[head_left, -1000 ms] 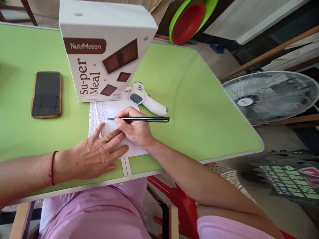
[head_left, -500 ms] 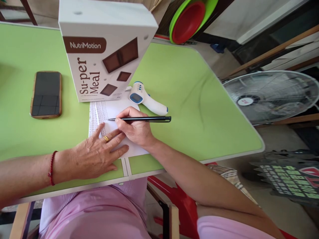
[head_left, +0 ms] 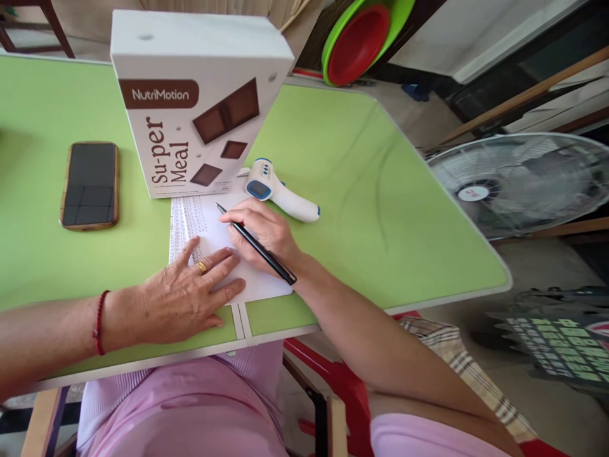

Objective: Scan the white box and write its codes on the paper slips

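Observation:
My left hand (head_left: 188,295) lies flat with its fingers spread over the lower left of a white paper (head_left: 223,219) with rows of small handwriting. Gripped in my right hand (head_left: 269,238) is a black pen (head_left: 259,245), slanting so its tip points up and left over the sheet. Whether the tip touches the paper I cannot tell. Just behind the paper stands a white NutriMotion box (head_left: 190,120) with brown chocolate pictures. A white and blue infrared thermometer (head_left: 280,193) lies beyond my right hand.
A phone (head_left: 90,184) in a brown case lies at left on the green table (head_left: 352,241). Right of the table is a round fan (head_left: 518,190). Red and green basins (head_left: 359,44) are past the far edge, and a red chair (head_left: 342,393) is below it.
My right hand has moved slightly up and right. The pen has swung from nearly level to a steep slant, its tip now higher on the page. My left hand stays put.

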A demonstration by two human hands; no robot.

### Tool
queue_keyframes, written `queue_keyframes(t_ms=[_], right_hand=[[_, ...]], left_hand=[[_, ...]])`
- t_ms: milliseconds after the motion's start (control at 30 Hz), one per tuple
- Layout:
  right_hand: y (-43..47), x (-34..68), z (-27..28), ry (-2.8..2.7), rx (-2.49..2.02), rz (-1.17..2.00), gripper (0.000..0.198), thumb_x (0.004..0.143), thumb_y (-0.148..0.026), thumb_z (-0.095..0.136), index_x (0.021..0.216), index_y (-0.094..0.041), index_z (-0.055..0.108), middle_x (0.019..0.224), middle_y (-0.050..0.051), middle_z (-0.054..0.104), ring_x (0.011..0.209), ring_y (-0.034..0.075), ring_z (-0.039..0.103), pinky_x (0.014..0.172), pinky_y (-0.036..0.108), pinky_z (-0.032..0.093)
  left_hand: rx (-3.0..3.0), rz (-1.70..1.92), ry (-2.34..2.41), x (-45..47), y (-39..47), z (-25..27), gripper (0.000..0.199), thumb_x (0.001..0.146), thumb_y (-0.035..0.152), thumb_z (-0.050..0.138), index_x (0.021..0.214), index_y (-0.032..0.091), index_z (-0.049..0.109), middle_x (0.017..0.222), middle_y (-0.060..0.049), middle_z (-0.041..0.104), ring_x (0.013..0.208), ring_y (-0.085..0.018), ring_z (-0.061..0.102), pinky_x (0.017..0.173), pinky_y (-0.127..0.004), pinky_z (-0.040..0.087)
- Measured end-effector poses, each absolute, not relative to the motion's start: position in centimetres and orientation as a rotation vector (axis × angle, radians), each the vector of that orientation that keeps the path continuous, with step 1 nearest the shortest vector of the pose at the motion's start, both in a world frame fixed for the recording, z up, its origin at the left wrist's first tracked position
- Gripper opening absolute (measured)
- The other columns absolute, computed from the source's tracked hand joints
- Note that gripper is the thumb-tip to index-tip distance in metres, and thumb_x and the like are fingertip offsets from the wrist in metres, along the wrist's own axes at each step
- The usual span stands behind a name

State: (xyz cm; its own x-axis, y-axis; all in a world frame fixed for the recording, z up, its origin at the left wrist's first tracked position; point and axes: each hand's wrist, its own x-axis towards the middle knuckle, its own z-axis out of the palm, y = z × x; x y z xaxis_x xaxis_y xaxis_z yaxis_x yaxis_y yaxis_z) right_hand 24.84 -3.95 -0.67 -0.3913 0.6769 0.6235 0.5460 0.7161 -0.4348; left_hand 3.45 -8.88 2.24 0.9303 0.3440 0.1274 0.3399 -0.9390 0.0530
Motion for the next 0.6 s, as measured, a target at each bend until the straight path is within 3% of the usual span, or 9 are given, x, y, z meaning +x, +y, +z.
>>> queue_keyframes(t_ms=[133,233,300,400,467,533,600], right_hand=[[-3.6,26.1,-0.8,-2.253,-0.971,0.076,0.026,0.096,-0.016,0.047,0.109,-0.021,0.069,0.095,0.006,0.065,0.090,0.018,0.063,0.081,0.034,0.055],[-3.7,26.6,-0.5,-2.391,-1.062,0.033,0.029,0.100,-0.017,0.043,0.112,-0.021,0.069,0.095,0.007,0.063,0.089,0.019,0.060,0.077,0.033,0.053],[-3.6,26.7,-0.4,-2.438,-1.078,0.007,0.031,0.100,-0.015,0.043,0.112,-0.022,0.071,0.091,0.007,0.062,0.085,0.018,0.058,0.074,0.032,0.051],[-3.2,27.0,-0.3,-2.393,-1.036,-0.063,0.037,0.096,-0.008,0.041,0.109,-0.024,0.072,0.089,0.005,0.063,0.080,0.017,0.057,0.071,0.032,0.050],[-2.8,27.5,-0.1,-2.260,-1.092,-0.103,0.037,0.091,-0.006,0.042,0.106,-0.023,0.071,0.094,0.007,0.064,0.085,0.018,0.060,0.075,0.034,0.052],[-2.5,28.1,0.0,-2.086,-1.286,-0.136,0.032,0.086,-0.009,0.049,0.108,-0.020,0.068,0.104,0.011,0.063,0.097,0.024,0.062,0.083,0.041,0.054],[-2.2,28.8,0.0,-1.951,-1.537,-0.169,0.037,0.079,-0.015,0.058,0.116,-0.016,0.064,0.116,0.017,0.061,0.108,0.031,0.060,0.090,0.049,0.053]], left_hand=[[3.087,0.295,0.506,3.5,-8.7,2.5,0.051,0.090,0.044,0.069,0.128,0.014,0.057,0.139,-0.020,0.057,0.130,-0.036,0.055,0.106,-0.061,0.048],[3.031,0.492,0.414,3.5,-8.0,3.0,0.039,0.095,0.050,0.060,0.101,0.012,0.062,0.106,-0.014,0.068,0.095,-0.027,0.067,0.082,-0.042,0.059],[2.902,0.830,0.419,3.2,-7.2,3.4,0.033,0.100,0.047,0.050,0.091,0.016,0.056,0.090,-0.008,0.064,0.081,-0.020,0.063,0.070,-0.035,0.057],[2.599,1.530,0.758,2.5,-5.4,3.9,0.017,0.099,0.039,0.052,0.100,0.022,0.049,0.097,-0.004,0.055,0.092,-0.018,0.058,0.082,-0.039,0.055],[2.371,1.810,1.105,1.9,-4.0,3.8,0.030,0.097,0.049,0.053,0.114,0.025,0.046,0.112,-0.003,0.049,0.109,-0.021,0.054,0.095,-0.047,0.051],[2.160,1.821,1.320,1.2,-2.4,3.4,0.053,0.096,0.064,0.050,0.131,0.025,0.038,0.130,-0.004,0.043,0.126,-0.027,0.047,0.103,-0.053,0.046],[2.044,1.598,1.309,0.5,-0.8,2.7,0.070,0.095,0.066,0.053,0.144,0.027,0.022,0.151,-0.005,0.030,0.143,-0.034,0.031,0.115,-0.057,0.036]])
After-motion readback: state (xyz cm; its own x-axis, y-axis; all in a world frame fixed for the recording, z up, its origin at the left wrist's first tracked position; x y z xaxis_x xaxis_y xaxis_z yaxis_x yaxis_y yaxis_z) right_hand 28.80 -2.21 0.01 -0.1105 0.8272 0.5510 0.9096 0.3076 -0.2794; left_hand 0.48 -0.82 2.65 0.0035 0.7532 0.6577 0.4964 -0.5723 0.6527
